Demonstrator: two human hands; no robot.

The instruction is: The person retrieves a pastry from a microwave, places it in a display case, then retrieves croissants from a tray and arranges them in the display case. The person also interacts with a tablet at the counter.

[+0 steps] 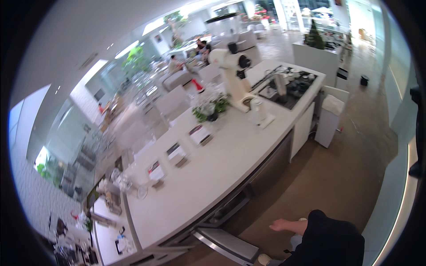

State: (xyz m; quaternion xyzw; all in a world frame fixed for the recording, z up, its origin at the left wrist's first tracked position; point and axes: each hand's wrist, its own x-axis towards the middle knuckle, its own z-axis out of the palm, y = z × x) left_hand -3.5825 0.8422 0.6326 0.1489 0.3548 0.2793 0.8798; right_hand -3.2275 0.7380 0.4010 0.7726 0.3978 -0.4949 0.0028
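My right hand (279, 224) reaches out from a black sleeve over the brown floor. It appears to hold nothing, though its fingers are small and blurred. Left of it stands an open metal-edged door (229, 242) below the counter, apart from the hand. Behind that door a dark under-counter compartment (229, 206) shows; its contents are unclear. Beyond is the long white counter (213, 173). My left hand is out of view. One pale shoe (264, 259) shows by the door's end.
Three small boxes with cards (155, 173) line the counter. Farther along stand a leafy plant decoration (211, 109), a white coffee grinder (229, 76), a white canister (258, 108) and a black inset tray (289, 86) of equipment. A white bin (327, 121) stands at the counter's end. People sit beyond.
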